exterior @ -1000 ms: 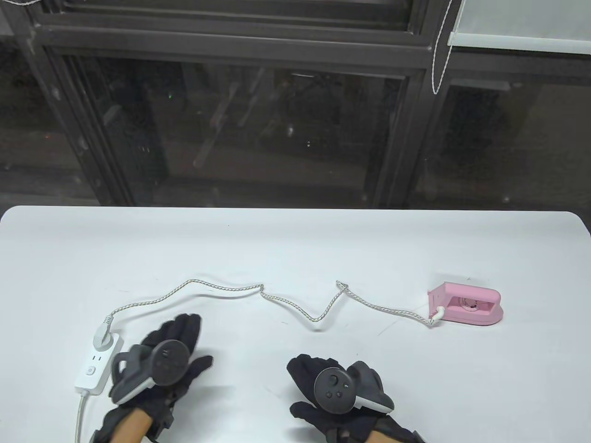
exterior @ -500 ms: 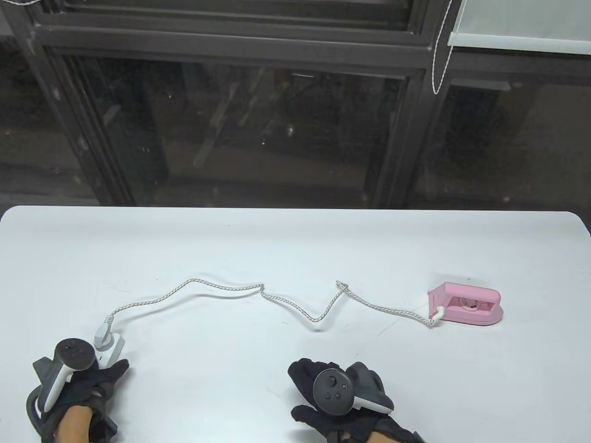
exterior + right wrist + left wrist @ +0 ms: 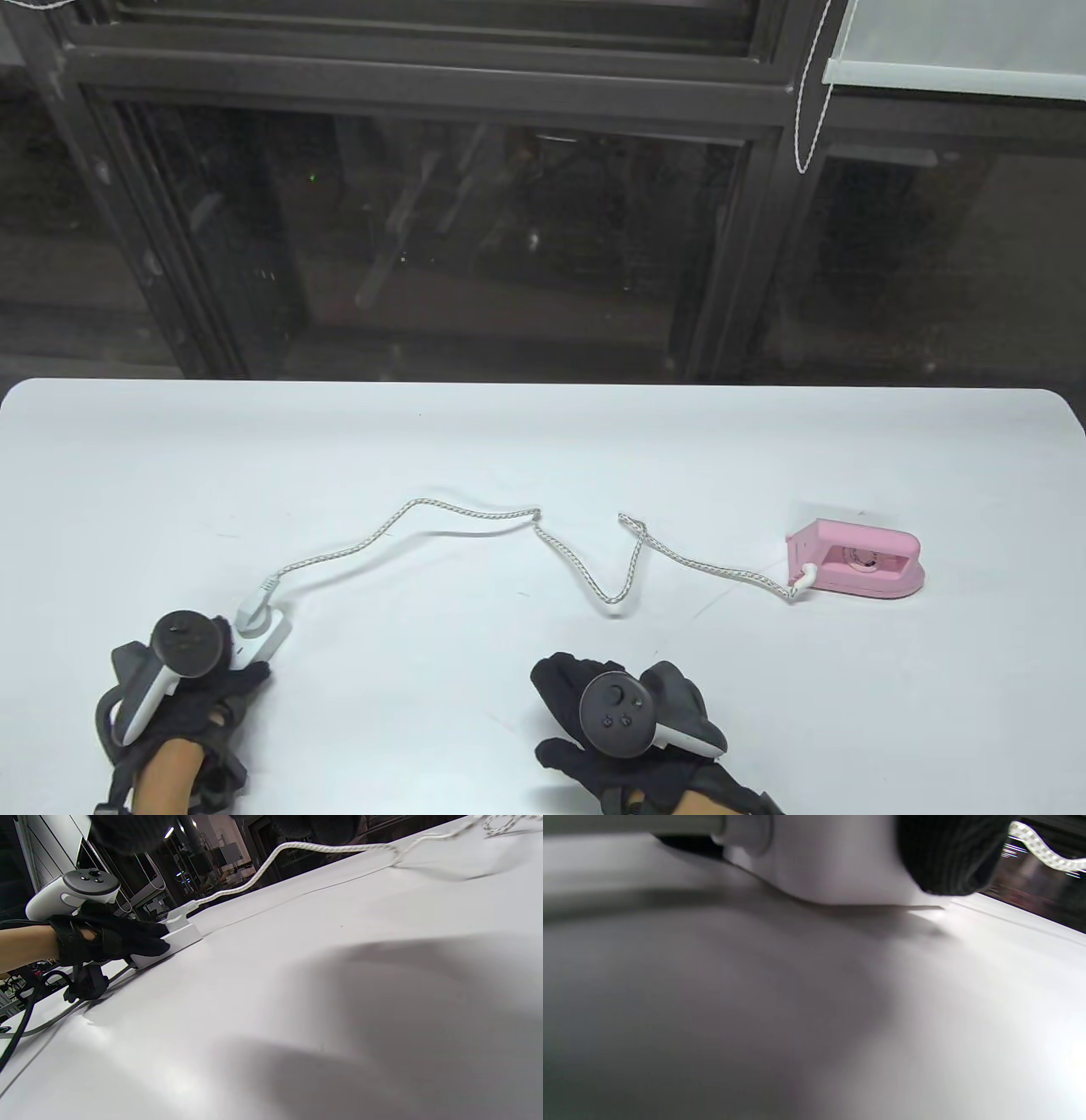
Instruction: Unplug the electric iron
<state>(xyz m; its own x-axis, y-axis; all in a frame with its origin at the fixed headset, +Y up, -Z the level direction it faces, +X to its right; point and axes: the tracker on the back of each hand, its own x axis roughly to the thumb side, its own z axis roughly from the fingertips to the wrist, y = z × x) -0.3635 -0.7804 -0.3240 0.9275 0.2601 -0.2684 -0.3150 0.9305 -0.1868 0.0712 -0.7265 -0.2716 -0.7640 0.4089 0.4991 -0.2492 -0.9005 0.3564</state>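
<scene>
A small pink electric iron (image 3: 857,564) lies at the right of the white table (image 3: 543,441). Its braided white cord (image 3: 475,528) winds left to a white plug (image 3: 253,609) seated in a white power strip (image 3: 270,638). My left hand (image 3: 237,677) grips the near end of the strip, which lies angled on the table. In the right wrist view the hand (image 3: 123,938) covers the strip (image 3: 184,935) just behind the plug (image 3: 178,916). The left wrist view shows the strip (image 3: 831,866) close up under a gloved finger (image 3: 950,853). My right hand (image 3: 585,696) rests empty on the table, fingers spread.
The strip's own grey cable (image 3: 38,1027) trails off the table's near left edge. A dark window frame (image 3: 424,85) stands behind the far edge of the table.
My left hand swung left, took hold of the power strip, and has dragged and turned it to the right. The cord's left part shifted right with it. The right hand and iron stayed still.
</scene>
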